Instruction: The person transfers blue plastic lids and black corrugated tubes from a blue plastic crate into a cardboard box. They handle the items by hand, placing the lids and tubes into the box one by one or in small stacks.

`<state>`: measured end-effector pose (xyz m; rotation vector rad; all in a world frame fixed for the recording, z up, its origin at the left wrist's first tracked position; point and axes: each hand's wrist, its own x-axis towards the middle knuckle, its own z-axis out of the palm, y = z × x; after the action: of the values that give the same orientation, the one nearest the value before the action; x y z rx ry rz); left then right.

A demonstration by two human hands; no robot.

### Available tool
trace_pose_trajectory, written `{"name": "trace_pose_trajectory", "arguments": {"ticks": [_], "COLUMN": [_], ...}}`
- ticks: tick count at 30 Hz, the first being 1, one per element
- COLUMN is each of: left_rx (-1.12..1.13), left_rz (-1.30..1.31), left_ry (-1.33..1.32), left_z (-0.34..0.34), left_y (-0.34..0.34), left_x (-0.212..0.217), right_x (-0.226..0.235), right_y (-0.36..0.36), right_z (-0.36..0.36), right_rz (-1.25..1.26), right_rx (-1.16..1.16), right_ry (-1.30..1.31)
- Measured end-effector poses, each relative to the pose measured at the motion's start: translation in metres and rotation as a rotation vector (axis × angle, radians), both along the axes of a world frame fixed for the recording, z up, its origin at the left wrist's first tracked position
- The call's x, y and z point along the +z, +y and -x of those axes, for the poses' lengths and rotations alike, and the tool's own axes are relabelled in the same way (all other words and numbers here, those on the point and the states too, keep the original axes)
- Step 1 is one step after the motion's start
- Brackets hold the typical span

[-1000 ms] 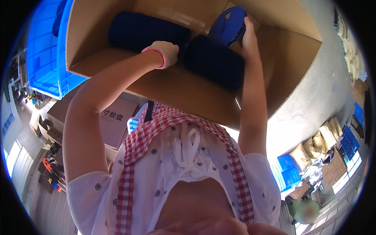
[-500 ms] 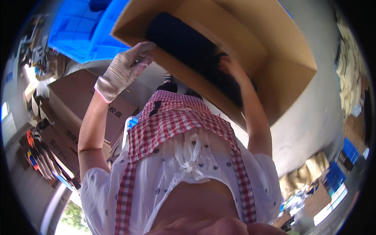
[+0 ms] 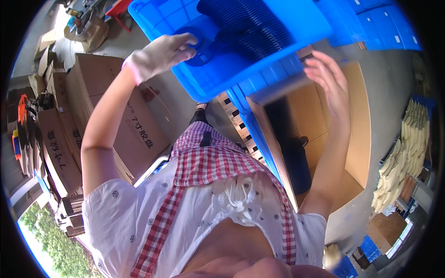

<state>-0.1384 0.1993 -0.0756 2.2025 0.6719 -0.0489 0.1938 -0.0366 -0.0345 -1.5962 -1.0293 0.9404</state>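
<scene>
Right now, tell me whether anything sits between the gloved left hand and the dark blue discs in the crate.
Nothing visible does: the left hand already rests on a dark blue disc inside the blue crate.

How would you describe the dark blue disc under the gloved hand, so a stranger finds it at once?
Find the blue crate at the top. The disc lies flat on its floor under the gloved left hand. Unlike the row of discs on edge beside it, it lies alone.

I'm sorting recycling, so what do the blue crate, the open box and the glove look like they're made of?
Blue crate: apparently moulded plastic, glossy, with ribbed walls. Open box: corrugated cardboard, matt brown, folded flaps. Glove on the left hand: seemingly knitted fabric, whitish with a soft weave. The right hand is bare.
</scene>
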Motion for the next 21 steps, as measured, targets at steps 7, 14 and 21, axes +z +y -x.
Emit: {"name": "trace_pose_trajectory", "arguments": {"ticks": [7,14,21], "left_rx": [-0.155,-0.009,0.099], "left_rz": [-0.263,-0.164,-0.138], "left_ry": [0.521,0.48,0.238], "left_z": [-0.121,-0.183,-0.224], "left_y": [0.049,0.062,0.084], "left_x": [-0.114,-0.198,-0.214], "right_x": [-0.062,-0.147,-0.234], "right_y": [0.129,0.157,0.197], "right_z": [0.053,0.049,0.07], "right_rz": [0.043,0.649,0.967], "right_rx": [0.008,-0.178,-0.251], "right_ry": [-0.048,0.283,0.12]}}
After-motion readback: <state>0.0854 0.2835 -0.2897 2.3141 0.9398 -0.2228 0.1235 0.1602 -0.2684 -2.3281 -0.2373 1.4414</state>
